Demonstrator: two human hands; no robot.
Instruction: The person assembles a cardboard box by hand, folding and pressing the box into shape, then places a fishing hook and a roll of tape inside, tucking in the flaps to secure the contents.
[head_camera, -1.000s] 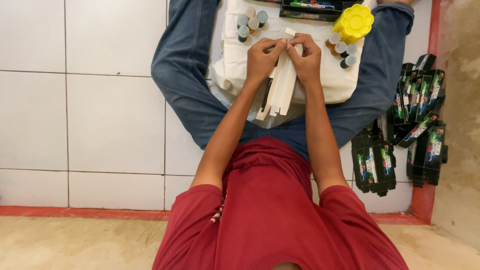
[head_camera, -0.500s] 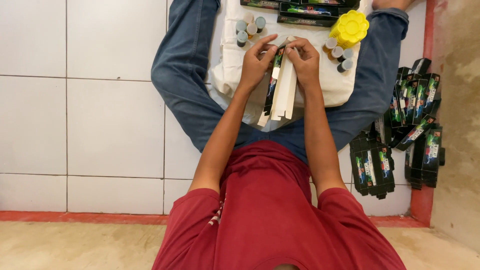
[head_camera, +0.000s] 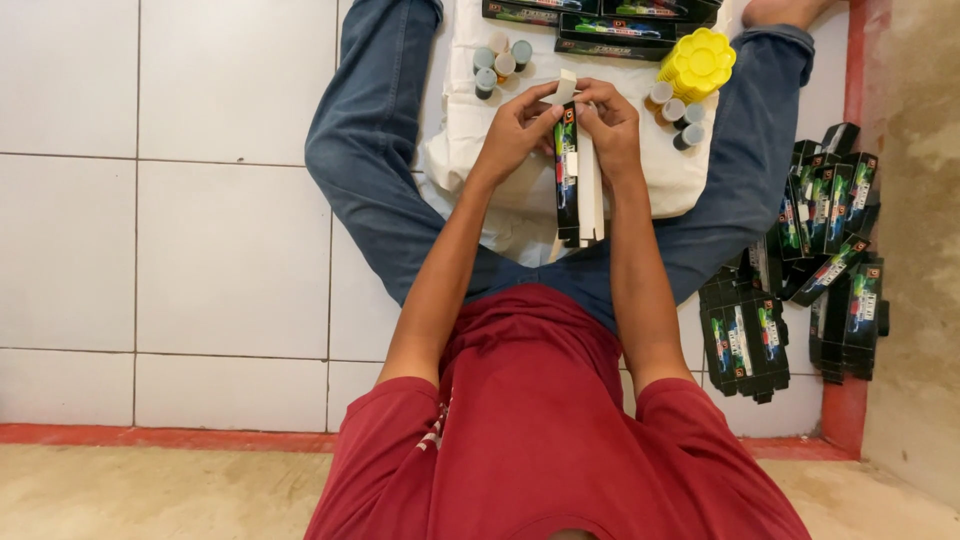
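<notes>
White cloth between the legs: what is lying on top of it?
On the white cloth lie small paint pots, a stack of yellow palettes and flat black boxes. Both hands and the box they hold cover its middle.

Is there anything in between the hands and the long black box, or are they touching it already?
Nothing is in between. The left hand and the right hand both grip the top end of the long black box, fingers right on it, with its white flap sticking up between them.

Long box (head_camera: 568, 170): glossy printed cardboard, white matt inside. Cloth (head_camera: 470, 150): white, crumpled fabric. Floor tiles (head_camera: 230, 210): smooth ceramic. Yellow palette (head_camera: 697, 62): shiny plastic.
</notes>
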